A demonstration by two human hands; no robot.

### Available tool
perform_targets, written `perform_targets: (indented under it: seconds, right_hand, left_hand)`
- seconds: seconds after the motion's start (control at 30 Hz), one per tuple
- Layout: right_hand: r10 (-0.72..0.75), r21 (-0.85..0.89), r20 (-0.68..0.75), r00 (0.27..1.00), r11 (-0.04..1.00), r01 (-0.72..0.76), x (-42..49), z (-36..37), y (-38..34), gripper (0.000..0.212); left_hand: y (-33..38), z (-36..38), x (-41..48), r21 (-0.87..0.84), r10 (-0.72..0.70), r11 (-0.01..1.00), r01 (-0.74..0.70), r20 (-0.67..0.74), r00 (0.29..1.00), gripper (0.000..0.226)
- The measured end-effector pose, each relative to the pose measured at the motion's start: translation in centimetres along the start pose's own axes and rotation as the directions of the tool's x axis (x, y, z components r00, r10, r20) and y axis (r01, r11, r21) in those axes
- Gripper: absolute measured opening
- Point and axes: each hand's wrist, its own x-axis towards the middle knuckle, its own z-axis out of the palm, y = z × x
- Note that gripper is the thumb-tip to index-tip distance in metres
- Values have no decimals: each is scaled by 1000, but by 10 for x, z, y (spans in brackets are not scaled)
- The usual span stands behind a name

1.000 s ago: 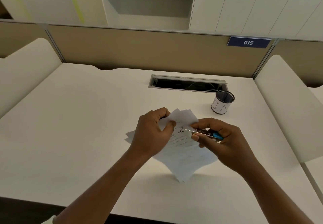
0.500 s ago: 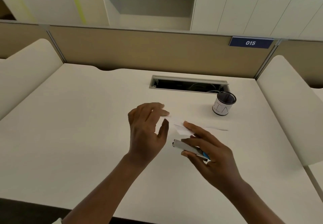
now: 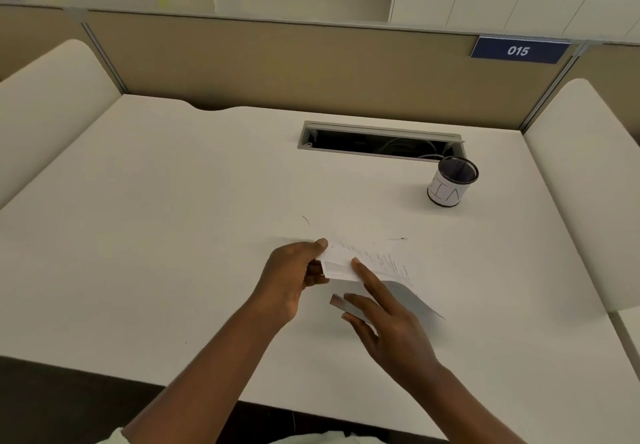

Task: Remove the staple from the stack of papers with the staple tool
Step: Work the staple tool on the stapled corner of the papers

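Note:
The stack of papers [image 3: 375,259] is white with faint handwriting and lies almost flat just above the white desk [image 3: 173,236], throwing a shadow on its near side. My left hand [image 3: 294,277] pinches the stack's left corner between thumb and fingers. My right hand [image 3: 388,326] rests its outstretched index finger on the top sheet. Its other fingers curl over the staple tool [image 3: 337,301], a slim grey metal piece whose left end sticks out below the paper. No staple can be made out on the sheets.
A black mesh pen cup [image 3: 450,184] with a white label stands at the back right. Behind it an open cable slot [image 3: 377,140] is cut into the desk. Two tiny dark marks [image 3: 401,238] lie beyond the paper. Tan partitions and padded side dividers [image 3: 585,180] enclose the desk.
The papers have come down from a raised, tilted hold to nearly flat. My right hand drew the tool off the stapled corner and put its index finger on the sheet. My left hand re-gripped the corner.

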Motion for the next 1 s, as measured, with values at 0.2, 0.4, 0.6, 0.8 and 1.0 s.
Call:
perform_targets:
  seconds: [0.2,0.4,0.6,0.8,1.0]
  right_hand:
    - [44,46,59,997,998,-47,-12,2,6,24]
    - [221,235,-54,974,951,-203,-16,-31,28,24]
    - [620,254,-200,759,781,-571,-9,-40,110,26]
    - [709,46,-135,692,702,-711,-9,-39,176,33]
    - [665,471,102,740,623,-624,12,-47,122,26]
  left_hand:
    - [-16,2,9,70,-13,997,19,-89,996,7]
    - [-27,0,16,71,-7,997,18,-161,987,7]
    - [-37,6,13,95,9,995,10,-203,979,19]
    - [-44,11,6,90,25,996,-6,-211,977,11]
    - [-45,19,-7,106,88,992,-68,-202,975,13]
